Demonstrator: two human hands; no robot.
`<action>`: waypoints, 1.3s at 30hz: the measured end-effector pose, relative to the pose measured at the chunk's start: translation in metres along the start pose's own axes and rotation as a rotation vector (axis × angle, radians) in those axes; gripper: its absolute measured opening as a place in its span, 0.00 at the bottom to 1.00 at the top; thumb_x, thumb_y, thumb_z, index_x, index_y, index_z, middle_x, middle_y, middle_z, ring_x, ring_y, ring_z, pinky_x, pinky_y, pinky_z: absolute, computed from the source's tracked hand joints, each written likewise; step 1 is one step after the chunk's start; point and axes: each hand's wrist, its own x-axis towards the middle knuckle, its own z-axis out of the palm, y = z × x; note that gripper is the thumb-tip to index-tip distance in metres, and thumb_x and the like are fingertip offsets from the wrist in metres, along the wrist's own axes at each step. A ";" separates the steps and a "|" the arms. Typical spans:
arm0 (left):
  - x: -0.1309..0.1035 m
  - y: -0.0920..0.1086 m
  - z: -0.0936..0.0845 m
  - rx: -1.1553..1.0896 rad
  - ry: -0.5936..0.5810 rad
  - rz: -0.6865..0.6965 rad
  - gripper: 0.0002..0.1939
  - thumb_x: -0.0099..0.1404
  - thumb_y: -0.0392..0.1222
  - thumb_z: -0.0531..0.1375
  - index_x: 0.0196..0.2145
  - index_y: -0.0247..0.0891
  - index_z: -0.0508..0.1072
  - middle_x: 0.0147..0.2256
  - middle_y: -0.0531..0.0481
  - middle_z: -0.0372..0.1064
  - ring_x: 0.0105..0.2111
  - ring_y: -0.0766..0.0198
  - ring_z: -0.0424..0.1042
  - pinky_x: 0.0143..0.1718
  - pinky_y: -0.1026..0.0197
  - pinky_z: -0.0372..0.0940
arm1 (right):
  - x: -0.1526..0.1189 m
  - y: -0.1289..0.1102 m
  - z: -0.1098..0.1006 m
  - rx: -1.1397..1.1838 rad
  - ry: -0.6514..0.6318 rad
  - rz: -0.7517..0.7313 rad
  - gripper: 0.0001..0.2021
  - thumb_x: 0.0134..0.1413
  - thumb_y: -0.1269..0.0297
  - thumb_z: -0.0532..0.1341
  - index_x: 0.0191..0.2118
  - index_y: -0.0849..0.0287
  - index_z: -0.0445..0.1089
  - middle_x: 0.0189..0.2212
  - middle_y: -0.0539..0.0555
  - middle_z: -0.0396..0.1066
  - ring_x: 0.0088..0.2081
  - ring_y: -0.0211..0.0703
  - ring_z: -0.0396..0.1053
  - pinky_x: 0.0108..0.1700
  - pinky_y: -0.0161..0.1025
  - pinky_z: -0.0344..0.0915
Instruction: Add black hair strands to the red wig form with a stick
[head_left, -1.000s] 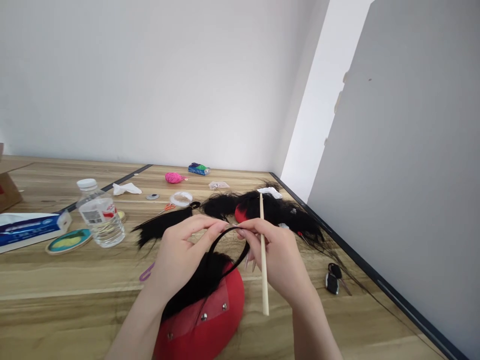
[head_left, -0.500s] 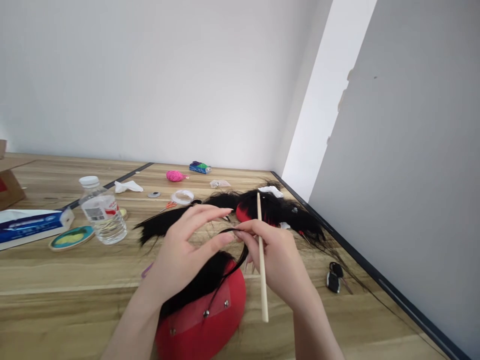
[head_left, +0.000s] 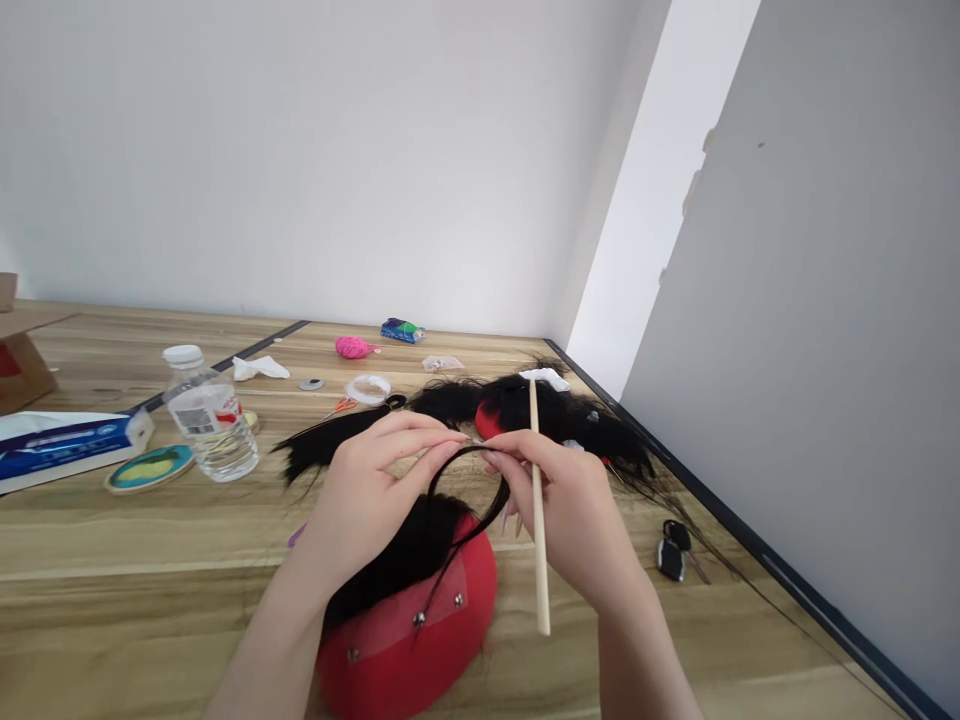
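Between finger and thumb, my left hand [head_left: 369, 492] pinches a thin strand of black hair [head_left: 457, 452], which arches up over the red form. My right hand [head_left: 570, 505] pinches the same strand close by, fingertips nearly meeting the left ones. A pale wooden stick [head_left: 540, 540] is also held in my right hand, standing roughly upright across the fingers. Below both hands lies a red padded form [head_left: 420, 675] with black hair [head_left: 401, 565] on it. A clear strip [head_left: 442, 590] with several round metal pins crosses its near side.
Behind the hands, a second red form [head_left: 487, 420] lies among loose black hair [head_left: 607, 430]. Leftward stand a water bottle [head_left: 214, 425], a tissue pack [head_left: 71, 445] and an oval plaque [head_left: 150, 468]. Pink yarn [head_left: 352, 347] sits farther back; black keys [head_left: 673, 550] lie right.
My left thumb and fingers have closed onto the strand, which now arches higher between both hands. The stick has shifted slightly right with my right hand.
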 end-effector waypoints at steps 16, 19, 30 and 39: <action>0.002 -0.030 -0.027 0.262 0.029 -0.117 0.14 0.64 0.54 0.57 0.34 0.47 0.79 0.39 0.53 0.78 0.41 0.58 0.75 0.43 0.59 0.68 | 0.002 0.004 -0.002 0.060 0.123 0.034 0.06 0.60 0.66 0.58 0.37 0.57 0.74 0.27 0.49 0.77 0.19 0.34 0.69 0.22 0.30 0.62; 0.002 -0.024 -0.025 0.235 0.037 -0.161 0.14 0.63 0.54 0.57 0.37 0.47 0.79 0.40 0.53 0.77 0.42 0.57 0.75 0.45 0.58 0.69 | 0.001 0.003 -0.001 0.047 0.085 0.029 0.07 0.61 0.66 0.57 0.37 0.57 0.74 0.27 0.49 0.77 0.19 0.34 0.69 0.23 0.30 0.62; -0.004 0.008 -0.012 0.084 -0.087 -0.096 0.08 0.63 0.51 0.60 0.36 0.49 0.77 0.36 0.58 0.76 0.36 0.66 0.73 0.35 0.67 0.68 | 0.001 0.003 0.000 0.023 0.080 -0.003 0.07 0.61 0.67 0.57 0.38 0.57 0.74 0.28 0.50 0.77 0.23 0.36 0.71 0.27 0.31 0.64; -0.002 -0.013 -0.030 0.233 0.030 -0.101 0.10 0.63 0.53 0.59 0.33 0.49 0.77 0.37 0.56 0.77 0.40 0.60 0.74 0.40 0.62 0.68 | 0.004 0.004 -0.001 0.145 0.206 0.074 0.06 0.59 0.65 0.59 0.36 0.57 0.73 0.26 0.49 0.76 0.17 0.33 0.68 0.22 0.30 0.64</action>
